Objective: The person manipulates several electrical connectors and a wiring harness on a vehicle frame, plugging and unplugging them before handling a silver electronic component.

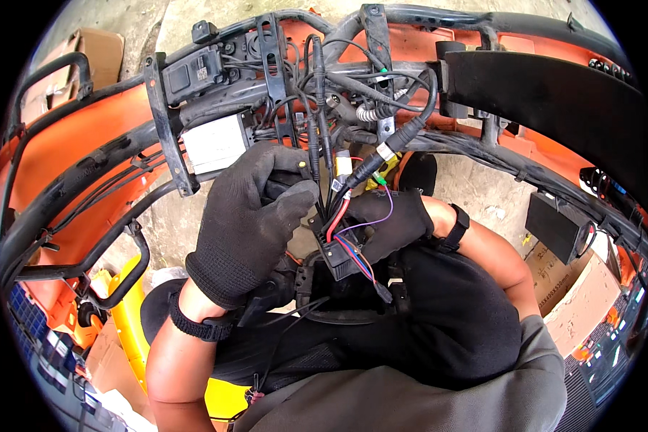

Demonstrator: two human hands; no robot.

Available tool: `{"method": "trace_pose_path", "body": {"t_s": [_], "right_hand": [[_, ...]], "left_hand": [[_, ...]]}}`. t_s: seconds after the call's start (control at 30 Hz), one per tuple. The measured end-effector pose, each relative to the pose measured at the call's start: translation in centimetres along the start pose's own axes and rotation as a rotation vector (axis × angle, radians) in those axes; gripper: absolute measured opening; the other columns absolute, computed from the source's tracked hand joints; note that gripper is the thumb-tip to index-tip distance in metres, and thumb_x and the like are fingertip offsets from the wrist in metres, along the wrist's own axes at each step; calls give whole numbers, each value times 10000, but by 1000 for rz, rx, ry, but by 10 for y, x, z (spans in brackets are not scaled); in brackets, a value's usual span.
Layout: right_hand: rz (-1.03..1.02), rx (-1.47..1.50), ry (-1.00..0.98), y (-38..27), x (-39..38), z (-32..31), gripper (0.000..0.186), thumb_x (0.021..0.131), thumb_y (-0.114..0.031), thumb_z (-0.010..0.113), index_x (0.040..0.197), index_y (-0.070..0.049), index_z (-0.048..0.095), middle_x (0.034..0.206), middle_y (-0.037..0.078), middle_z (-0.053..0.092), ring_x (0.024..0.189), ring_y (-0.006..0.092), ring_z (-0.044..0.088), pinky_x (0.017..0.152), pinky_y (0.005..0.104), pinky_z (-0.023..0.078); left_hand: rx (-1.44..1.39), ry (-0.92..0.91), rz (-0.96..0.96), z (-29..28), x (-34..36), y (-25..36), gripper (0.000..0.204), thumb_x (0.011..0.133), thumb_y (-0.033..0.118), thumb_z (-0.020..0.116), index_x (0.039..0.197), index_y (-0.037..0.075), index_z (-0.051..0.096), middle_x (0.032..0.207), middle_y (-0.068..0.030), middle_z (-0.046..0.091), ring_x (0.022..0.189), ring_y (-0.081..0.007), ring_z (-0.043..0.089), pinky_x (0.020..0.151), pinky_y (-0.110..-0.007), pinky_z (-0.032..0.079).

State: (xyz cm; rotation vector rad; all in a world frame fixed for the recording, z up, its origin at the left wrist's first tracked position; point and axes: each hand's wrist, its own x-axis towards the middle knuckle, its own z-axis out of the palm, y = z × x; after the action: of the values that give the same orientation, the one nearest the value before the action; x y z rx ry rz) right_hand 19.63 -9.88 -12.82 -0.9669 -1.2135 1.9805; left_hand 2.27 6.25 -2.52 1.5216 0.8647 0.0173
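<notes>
Both my hands wear black knit gloves. My left hand (255,219) is curled closed left of the upright black cables (322,129), its thumb against its fingers. A small brass-coloured tip (302,165) shows at its fingers; what it grips is mostly hidden. My right hand (392,219) grips a black box (342,261) with wires coming out, held above my lap. Thick red wires (338,216) rise from the box. Thin coloured wires run down to a black connector (383,291), and a purple wire (381,216) loops across my right glove.
A black tubular frame (86,169) with orange panels (72,230) arches ahead. It carries a silver-white box (216,146), a thick black cable (403,137) and a wide black curved part (547,101). Cardboard (576,295) and a black box (558,227) are at right.
</notes>
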Motion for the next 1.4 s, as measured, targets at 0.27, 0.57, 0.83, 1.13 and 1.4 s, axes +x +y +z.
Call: {"method": "trace_pose_path", "body": {"t_s": [0.27, 0.57, 0.83, 1.13, 1.4], "right_hand": [[-35, -13, -40, -3, 2, -3, 563, 821, -219, 888, 1280, -57, 606, 1157, 66, 699, 1050, 152, 661, 932, 324, 539], [-129, -33, -22, 9, 0, -2, 544, 849, -220, 870, 1292, -44, 607, 1182, 78, 693, 1061, 146, 660, 939, 326, 537], [-230, -46, 5, 6, -3, -5, 505, 893, -185, 826, 1317, -31, 598, 1242, 94, 671, 1123, 155, 633, 995, 334, 513], [-56, 90, -138, 19, -10, -11, 698, 851, -145, 854, 1446, 17, 527, 1445, 159, 590, 1292, 253, 595, 1110, 381, 456], [-155, 22, -139, 12, -16, -22, 824, 791, -214, 916, 1474, -6, 504, 1457, 138, 576, 1316, 226, 557, 1125, 382, 435]], "left_hand": [[-115, 3, -84, 0, 1, -2, 138, 944, 69, 663, 1061, 2, 634, 886, -29, 646, 813, -77, 601, 736, -261, 500], [-191, -14, -134, 1, 4, -10, 152, 962, 69, 616, 1090, -8, 595, 892, -47, 663, 831, -95, 647, 753, -265, 523], [-99, -6, -86, -1, 8, -13, 276, 963, 101, 617, 1206, -28, 633, 945, -66, 709, 848, -99, 663, 776, -265, 540], [82, -31, -55, -3, 0, -12, 166, 929, 98, 678, 1032, -6, 600, 798, -120, 635, 715, -217, 621, 696, -352, 498], [188, -88, -52, -2, -3, -19, 192, 1007, 166, 620, 1061, -19, 618, 867, -74, 672, 771, -117, 648, 735, -290, 539]]}}
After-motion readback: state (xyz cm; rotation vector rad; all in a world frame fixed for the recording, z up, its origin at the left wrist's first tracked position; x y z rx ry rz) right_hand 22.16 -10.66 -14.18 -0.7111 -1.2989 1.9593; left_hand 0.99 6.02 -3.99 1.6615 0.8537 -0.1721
